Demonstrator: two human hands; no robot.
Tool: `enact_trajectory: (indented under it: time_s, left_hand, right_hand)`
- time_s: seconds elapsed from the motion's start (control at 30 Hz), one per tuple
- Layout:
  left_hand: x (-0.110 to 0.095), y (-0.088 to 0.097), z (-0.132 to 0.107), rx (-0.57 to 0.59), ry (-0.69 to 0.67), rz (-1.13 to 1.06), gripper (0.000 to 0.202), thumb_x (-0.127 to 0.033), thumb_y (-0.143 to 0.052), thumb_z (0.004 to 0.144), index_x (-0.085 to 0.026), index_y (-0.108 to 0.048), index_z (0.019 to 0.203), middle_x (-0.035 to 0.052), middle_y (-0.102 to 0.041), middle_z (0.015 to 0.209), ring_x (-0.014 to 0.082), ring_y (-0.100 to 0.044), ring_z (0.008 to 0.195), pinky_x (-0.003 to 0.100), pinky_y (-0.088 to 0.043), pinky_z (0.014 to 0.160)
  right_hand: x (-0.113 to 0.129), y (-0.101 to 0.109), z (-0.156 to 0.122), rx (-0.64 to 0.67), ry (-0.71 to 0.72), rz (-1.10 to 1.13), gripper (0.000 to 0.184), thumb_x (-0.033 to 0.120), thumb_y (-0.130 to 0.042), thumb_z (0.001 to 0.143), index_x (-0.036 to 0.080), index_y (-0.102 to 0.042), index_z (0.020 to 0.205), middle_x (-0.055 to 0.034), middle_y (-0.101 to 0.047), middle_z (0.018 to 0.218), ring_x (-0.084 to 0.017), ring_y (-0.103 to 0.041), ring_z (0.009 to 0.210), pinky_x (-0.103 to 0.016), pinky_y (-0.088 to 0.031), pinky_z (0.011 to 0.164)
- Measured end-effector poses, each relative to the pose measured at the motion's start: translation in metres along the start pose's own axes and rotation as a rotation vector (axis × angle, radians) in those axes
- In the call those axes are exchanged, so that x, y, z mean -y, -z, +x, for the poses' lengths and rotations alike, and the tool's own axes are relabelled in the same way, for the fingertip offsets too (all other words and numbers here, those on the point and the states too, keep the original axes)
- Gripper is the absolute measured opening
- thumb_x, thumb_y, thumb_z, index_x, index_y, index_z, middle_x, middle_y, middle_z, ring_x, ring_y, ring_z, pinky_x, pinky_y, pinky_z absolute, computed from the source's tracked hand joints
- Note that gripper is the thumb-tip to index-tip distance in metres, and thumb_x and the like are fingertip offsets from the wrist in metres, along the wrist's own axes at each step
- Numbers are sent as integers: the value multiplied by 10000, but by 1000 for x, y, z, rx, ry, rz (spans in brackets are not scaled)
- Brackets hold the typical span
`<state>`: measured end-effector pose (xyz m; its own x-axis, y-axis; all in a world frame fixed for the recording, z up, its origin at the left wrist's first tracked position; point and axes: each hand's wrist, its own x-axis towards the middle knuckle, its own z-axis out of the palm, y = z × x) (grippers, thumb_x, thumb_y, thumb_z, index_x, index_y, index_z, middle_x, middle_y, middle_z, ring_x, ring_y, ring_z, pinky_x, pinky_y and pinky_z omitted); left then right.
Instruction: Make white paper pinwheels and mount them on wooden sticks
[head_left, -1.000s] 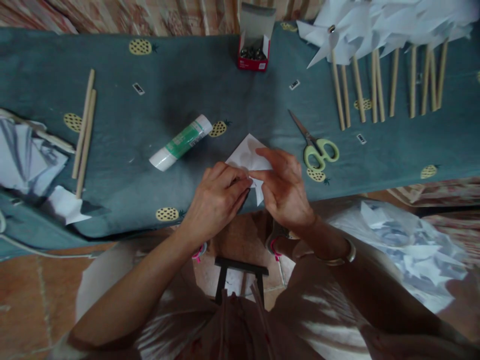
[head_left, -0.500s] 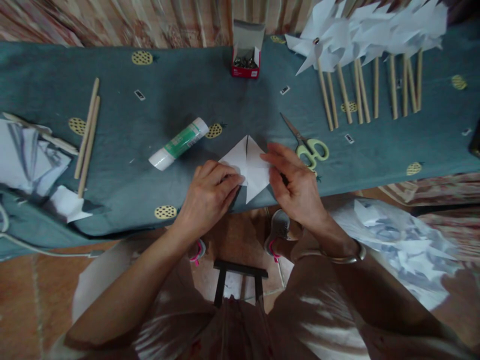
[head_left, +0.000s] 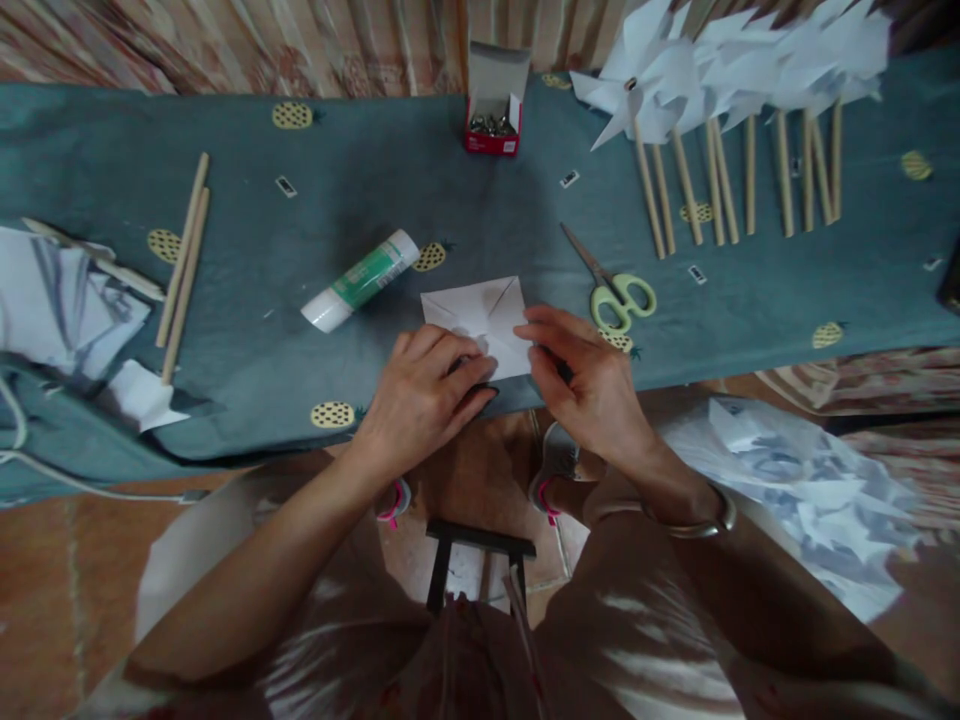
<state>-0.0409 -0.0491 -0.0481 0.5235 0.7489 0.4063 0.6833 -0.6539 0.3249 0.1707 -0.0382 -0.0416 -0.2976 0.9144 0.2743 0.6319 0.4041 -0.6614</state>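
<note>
A small square of white paper [head_left: 480,303] with slits running in from its corners lies near the table's front edge. My left hand [head_left: 427,390] covers its lower left part, closed, with thumb and fingertips holding the sheet. On the opposite side, my right hand [head_left: 589,375] grips the paper's right edge between curled fingers and thumb. Behind my left hand is a green and white glue stick [head_left: 361,280], lying on its side. Green-handled scissors [head_left: 611,285] rest beyond my right hand, slightly apart at the handles.
A red box [head_left: 493,138] of small metal pieces stands open at the back. Several paper pinwheels [head_left: 675,75] on sticks lie back right. Loose wooden sticks [head_left: 184,265] and cut paper [head_left: 45,300] are at left. A plastic bag [head_left: 810,500] of paper pieces sits lower right.
The paper has turned from a diamond position to lying squarely, its straight edge facing away from me. Both hands have stayed at its sides, shifting only slightly.
</note>
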Motion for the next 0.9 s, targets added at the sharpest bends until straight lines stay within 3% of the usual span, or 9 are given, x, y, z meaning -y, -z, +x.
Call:
enact_trajectory:
  time_s: [0.53,0.77,0.9]
  left_hand:
    - [-5,-3,2,-3,-79,115,137,-190,-543,961,-167,-676,984,47,-707,911,195,-592,834,345,-379,705]
    - [-3,-2,1,-41,-73,148,103,-189,-556,948,-158,-647,913,39,-701,856,183,-610,775,321,-415,668]
    - [-3,1,-2,-57,-69,118,69,-168,-567,934,-146,-631,920,56,-711,894,186,-638,802,317,-451,680]
  right_hand:
    - [3,0,-3,10,52,-34,256,132,-512,873,195,-692,1045,-116,-710,1189,-248,-676,1085,-474,-505,1006]
    - [-1,8,-1,157,83,1,373,117,-584,789,236,-668,1133,-91,-613,1351,-276,-582,1223,-508,-473,1037]
    - [-2,12,0,211,68,56,352,167,-669,773,229,-667,1120,-102,-605,1357,-288,-564,1243,-518,-456,1044]
